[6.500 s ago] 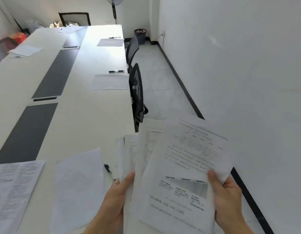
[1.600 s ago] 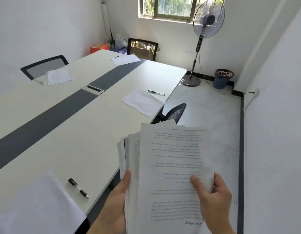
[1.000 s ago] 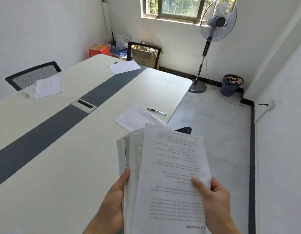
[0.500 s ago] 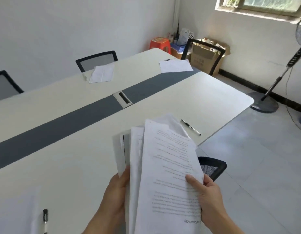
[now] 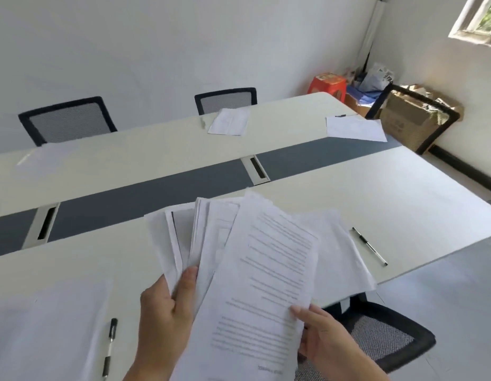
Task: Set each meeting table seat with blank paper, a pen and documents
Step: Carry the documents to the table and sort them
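Observation:
I hold a fanned stack of printed documents (image 5: 211,243) over the near edge of the long white meeting table (image 5: 376,193). My left hand (image 5: 164,306) grips the stack at its lower left. My right hand (image 5: 324,336) pinches the top printed sheet (image 5: 266,284) at its lower right. A blank sheet (image 5: 340,254) lies on the table under the stack, with a pen (image 5: 369,246) to its right. Another blank sheet (image 5: 46,325) with a pen (image 5: 109,345) lies at the seat to the left.
Across the table lie papers (image 5: 229,121), a faint blank sheet (image 5: 49,158) and another sheet (image 5: 354,129) at the far end. Mesh chairs stand at the far side (image 5: 67,119) (image 5: 225,100) and below my hands (image 5: 376,334). A grey strip (image 5: 156,193) runs down the table.
I have walked along the table and turned left to face it. The stack now hangs over the blank sheet at this seat. Both hands keep their hold.

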Demonstrator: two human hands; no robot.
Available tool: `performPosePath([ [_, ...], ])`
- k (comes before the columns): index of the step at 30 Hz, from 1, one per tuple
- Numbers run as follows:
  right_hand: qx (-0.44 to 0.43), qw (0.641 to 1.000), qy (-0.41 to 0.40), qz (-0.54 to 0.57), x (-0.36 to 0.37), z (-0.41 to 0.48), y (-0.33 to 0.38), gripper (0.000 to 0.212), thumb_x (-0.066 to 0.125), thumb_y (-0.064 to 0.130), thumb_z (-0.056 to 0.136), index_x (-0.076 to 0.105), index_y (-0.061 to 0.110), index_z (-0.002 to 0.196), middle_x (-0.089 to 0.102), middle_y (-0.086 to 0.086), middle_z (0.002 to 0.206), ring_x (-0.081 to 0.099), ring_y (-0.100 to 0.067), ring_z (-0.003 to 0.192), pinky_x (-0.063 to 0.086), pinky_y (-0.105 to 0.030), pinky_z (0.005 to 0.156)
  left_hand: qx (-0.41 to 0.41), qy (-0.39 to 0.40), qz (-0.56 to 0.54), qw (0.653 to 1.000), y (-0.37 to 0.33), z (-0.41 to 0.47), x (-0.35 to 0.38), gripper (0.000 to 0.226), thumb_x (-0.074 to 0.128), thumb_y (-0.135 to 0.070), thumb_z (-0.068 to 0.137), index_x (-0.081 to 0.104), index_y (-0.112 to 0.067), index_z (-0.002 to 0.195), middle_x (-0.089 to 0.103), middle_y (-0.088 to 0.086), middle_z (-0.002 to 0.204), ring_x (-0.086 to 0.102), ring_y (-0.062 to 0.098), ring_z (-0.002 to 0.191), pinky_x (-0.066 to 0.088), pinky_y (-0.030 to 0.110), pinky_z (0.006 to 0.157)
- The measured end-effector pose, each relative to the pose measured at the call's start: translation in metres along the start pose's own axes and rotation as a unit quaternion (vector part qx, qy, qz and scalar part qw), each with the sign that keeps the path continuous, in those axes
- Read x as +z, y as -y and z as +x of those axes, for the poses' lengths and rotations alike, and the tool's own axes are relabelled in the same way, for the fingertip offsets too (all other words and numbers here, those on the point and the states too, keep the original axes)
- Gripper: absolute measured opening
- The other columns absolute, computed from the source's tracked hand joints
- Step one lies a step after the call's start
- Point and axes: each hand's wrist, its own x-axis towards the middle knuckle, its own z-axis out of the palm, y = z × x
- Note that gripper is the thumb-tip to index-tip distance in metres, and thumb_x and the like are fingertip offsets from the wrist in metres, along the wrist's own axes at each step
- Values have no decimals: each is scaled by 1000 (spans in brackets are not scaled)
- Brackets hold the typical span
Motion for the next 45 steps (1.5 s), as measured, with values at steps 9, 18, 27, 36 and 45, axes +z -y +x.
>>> performPosePath([
  [9,-25,996,-71,51,16,59,5,35,65,4,82,64,1,117,72,-21,113,72,-38,93,61,-44,72,-43,1,-56,998,38,63,-15,48,58,-28,94,40,2,62,29,-7,49,25,6,45,25,19,43],
  [18,-42,964,-245,-96,-7,125,13,26,59,-10,86,61,0,110,68,-17,104,64,-36,91,53,-48,82,-138,-82,-107,981,80,92,-69,12,58,-27,94,68,-20,96,69,-3,95,64,25,96,47,45,94],
  [27,-77,825,-363,-426,-21,174,14,48,57,13,91,44,15,137,63,-10,116,59,-29,96,54,-38,72,-233,10,-150,961,76,78,-70,21,55,-24,94,69,-12,103,77,3,94,72,20,90,57,34,74],
  [36,6,995,-34,-94,15,60,7,56,57,55,89,63,11,123,71,-17,112,68,-34,102,50,-47,96,-270,231,-255,899,24,69,17,32,56,-32,87,71,-8,101,75,15,97,73,32,85,58,38,68],
  [45,-137,985,-88,65,-94,-67,35,71,87,30,57,68,0,118,66,-27,122,63,-47,111,54,-56,92,-247,360,-256,863,-38,3,123,33,58,-25,84,69,-4,106,75,16,100,72,32,90,61,40,72],
])
